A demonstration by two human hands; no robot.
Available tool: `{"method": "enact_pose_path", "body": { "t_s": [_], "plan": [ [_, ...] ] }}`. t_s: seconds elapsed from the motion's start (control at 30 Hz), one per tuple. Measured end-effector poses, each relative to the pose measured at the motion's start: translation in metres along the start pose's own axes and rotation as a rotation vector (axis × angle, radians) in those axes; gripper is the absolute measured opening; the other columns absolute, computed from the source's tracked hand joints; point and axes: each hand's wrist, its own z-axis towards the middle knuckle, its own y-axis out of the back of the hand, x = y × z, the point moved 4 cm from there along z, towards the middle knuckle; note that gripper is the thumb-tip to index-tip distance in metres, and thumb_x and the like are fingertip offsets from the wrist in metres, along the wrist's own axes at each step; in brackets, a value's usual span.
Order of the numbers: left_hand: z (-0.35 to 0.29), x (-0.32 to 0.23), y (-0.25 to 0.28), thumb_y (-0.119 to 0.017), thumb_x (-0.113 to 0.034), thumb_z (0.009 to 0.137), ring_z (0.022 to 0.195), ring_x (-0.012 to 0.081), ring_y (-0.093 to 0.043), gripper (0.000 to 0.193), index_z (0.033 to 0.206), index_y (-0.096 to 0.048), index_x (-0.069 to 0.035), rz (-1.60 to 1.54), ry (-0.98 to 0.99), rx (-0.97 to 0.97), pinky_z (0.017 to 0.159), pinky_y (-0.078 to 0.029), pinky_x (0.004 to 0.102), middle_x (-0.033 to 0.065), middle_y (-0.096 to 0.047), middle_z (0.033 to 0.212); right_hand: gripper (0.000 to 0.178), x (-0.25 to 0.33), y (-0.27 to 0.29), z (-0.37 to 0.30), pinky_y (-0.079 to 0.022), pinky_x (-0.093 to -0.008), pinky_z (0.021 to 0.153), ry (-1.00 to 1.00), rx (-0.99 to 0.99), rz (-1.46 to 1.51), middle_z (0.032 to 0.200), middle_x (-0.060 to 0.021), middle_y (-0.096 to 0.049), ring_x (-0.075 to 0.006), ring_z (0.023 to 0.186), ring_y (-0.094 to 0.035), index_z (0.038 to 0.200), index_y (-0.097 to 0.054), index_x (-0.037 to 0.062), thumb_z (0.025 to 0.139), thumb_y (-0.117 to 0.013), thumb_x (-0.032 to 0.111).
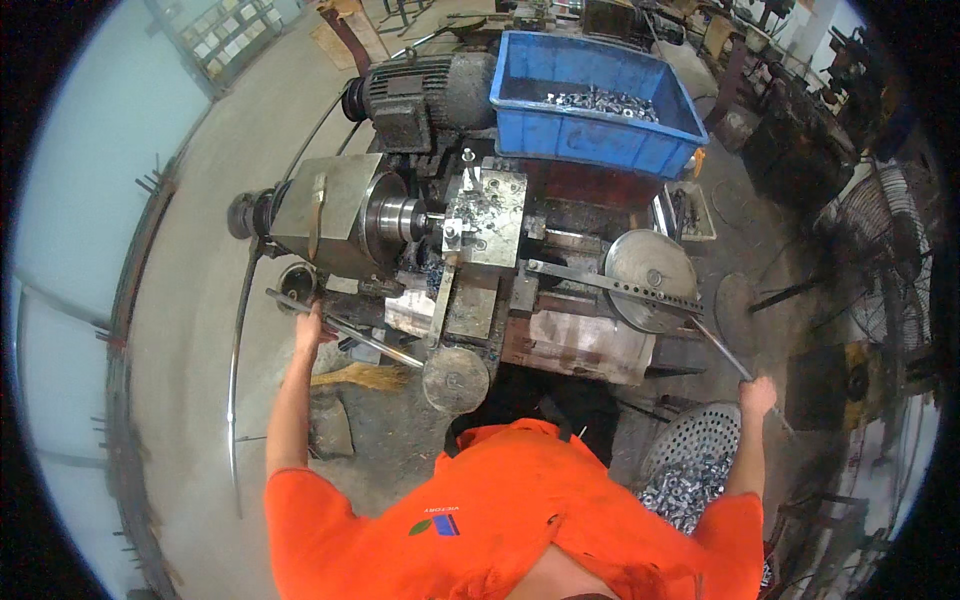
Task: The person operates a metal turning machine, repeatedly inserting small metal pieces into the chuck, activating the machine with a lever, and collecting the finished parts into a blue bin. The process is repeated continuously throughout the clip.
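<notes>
My left hand (pixel 313 327) is closed on a long metal lever (pixel 372 341), which runs to a round steel disc (pixel 456 380) at the front of a lathe. On the right, my right hand (pixel 757 394) grips a thin steel rod (pixel 722 346). That rod joins a flat bar with a row of holes (pixel 610 282), lying across a larger round disc (pixel 652 265). Between my hands, a metal tool block (pixel 487 220) strewn with shavings faces the shiny spindle chuck (pixel 402 219). Whatever sits in the chuck is too small to make out.
A blue plastic crate (pixel 590 132) of small metal parts stands behind the lathe. A perforated basket (pixel 697 440) of similar parts is low by my right arm. A motor (pixel 430 90) sits at the back, a straw broom (pixel 362 376) below my left hand, a fan (pixel 880 225) far right.
</notes>
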Motion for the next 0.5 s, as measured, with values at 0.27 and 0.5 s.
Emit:
{"method": "enact_pose_path", "body": {
  "t_s": [0.27,0.5],
  "plan": [
    [0.02,0.108,0.038,-0.048,-0.046,0.082,0.072,0.0232,-0.061,0.046,0.1,-0.056,-0.004,0.108,0.057,0.002,0.063,-0.047,0.0334,0.0136,-0.062,0.086,0.072,0.109,0.039,-0.089,-0.026,-0.0399,0.1,0.255,-0.489,0.562,0.125,-0.0217,-0.039,-0.036,0.116,-0.036,0.122,-0.042,0.0036,0.052,-0.061,0.012],
    [0.014,0.094,-0.038,-0.053,-0.047,0.075,0.072,0.0349,-0.06,0.046,0.089,-0.06,-0.003,1.209,-0.354,0.072,0.067,-0.048,0.0421,0.0165,-0.062,0.076,0.043,0.12,0.01,-0.129,-0.044,-0.0336,0.082,0.277,-0.13,0.754,0.102,-0.0188,-0.058,-0.0317,0.094,-0.056,0.098,-0.058,-0.0005,0.057,-0.056,0.009]
  ]
}}
